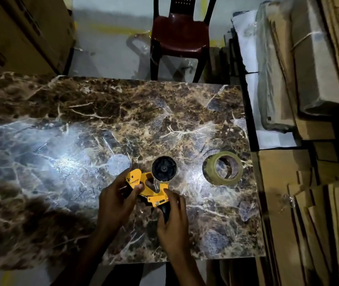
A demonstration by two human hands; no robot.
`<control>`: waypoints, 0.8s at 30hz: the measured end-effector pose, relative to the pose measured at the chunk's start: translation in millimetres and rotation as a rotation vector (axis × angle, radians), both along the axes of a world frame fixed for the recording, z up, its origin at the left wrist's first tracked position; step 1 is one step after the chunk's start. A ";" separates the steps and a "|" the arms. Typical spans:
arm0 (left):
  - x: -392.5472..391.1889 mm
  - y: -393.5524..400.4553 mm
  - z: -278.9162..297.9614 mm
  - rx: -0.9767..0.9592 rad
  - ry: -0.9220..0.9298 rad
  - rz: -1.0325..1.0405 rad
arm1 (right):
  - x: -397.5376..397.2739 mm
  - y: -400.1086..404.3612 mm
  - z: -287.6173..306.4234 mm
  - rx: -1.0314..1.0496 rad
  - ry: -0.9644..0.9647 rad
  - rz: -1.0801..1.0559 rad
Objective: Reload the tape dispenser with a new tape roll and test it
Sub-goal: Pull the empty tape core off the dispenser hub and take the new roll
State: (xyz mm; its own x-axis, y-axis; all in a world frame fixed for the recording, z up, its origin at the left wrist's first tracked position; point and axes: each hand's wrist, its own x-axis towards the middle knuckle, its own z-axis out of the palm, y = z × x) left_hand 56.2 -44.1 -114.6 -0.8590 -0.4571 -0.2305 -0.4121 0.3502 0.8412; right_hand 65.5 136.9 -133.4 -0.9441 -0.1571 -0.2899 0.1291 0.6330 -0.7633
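A yellow tape dispenser with a black spool hub lies on its side on the marble-patterned table, near the front middle. My left hand grips its yellow front end. My right hand wraps around its black handle at the lower right. The hub looks bare, with no roll on it. A roll of brownish clear tape lies flat on the table, to the right of the dispenser and apart from both hands.
A dark red plastic chair stands beyond the table's far edge. Stacked flattened cardboard lines the right side, close to the table edge. Large cartons stand at the far left. Bright glare covers the table's left middle.
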 end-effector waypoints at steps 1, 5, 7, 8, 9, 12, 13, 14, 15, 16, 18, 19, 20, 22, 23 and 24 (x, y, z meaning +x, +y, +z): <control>2.2 -2.1 0.6 0.001 -0.003 0.004 | 0.6 -2.2 0.3 -0.008 -0.001 0.003; -3.5 -10.2 1.8 -0.126 -0.021 -0.059 | -7.4 0.1 9.7 -0.045 -0.020 -0.055; -17.7 -16.5 0.5 -0.279 0.006 -0.124 | -17.1 1.5 18.7 -0.088 0.029 -0.140; -29.2 -18.9 2.5 -0.322 0.044 -0.182 | -25.5 1.7 21.1 -0.109 0.046 -0.199; -42.8 -21.0 7.3 -0.338 0.064 -0.244 | -35.7 1.0 22.5 -0.127 0.043 -0.265; -89.6 -26.1 17.7 -0.339 -0.054 -0.467 | -73.3 -6.2 25.2 -0.165 -0.101 -0.427; -104.7 -27.6 20.4 -0.339 -0.119 -0.542 | -84.7 -9.6 25.1 -0.189 -0.153 -0.452; -116.8 -28.9 21.7 -0.327 -0.191 -0.593 | -93.9 -12.2 24.2 -0.223 -0.191 -0.465; -126.1 -29.7 21.0 -0.306 -0.259 -0.631 | -100.2 -15.0 22.7 -0.240 -0.209 -0.466; -132.4 -30.1 19.8 -0.293 -0.312 -0.663 | -104.1 -17.1 20.3 -0.242 -0.204 -0.451; -138.0 -30.0 13.7 -0.246 -0.367 -0.697 | -107.5 -20.2 12.8 -0.251 -0.226 -0.439; -138.2 -29.5 10.2 -0.215 -0.373 -0.696 | -108.3 -20.9 9.4 -0.262 -0.239 -0.444; -137.7 -29.4 6.5 -0.182 -0.375 -0.688 | -109.3 -20.8 5.9 -0.272 -0.244 -0.448; -136.0 -30.4 -0.2 -0.093 -0.373 -0.662 | -110.7 -19.4 1.6 -0.309 -0.255 -0.459; -134.3 -31.5 -4.1 -0.039 -0.373 -0.647 | -111.4 -18.2 -0.3 -0.322 -0.262 -0.458; -132.4 -32.0 -5.3 0.009 -0.377 -0.636 | -111.9 -16.3 -1.3 -0.328 -0.269 -0.447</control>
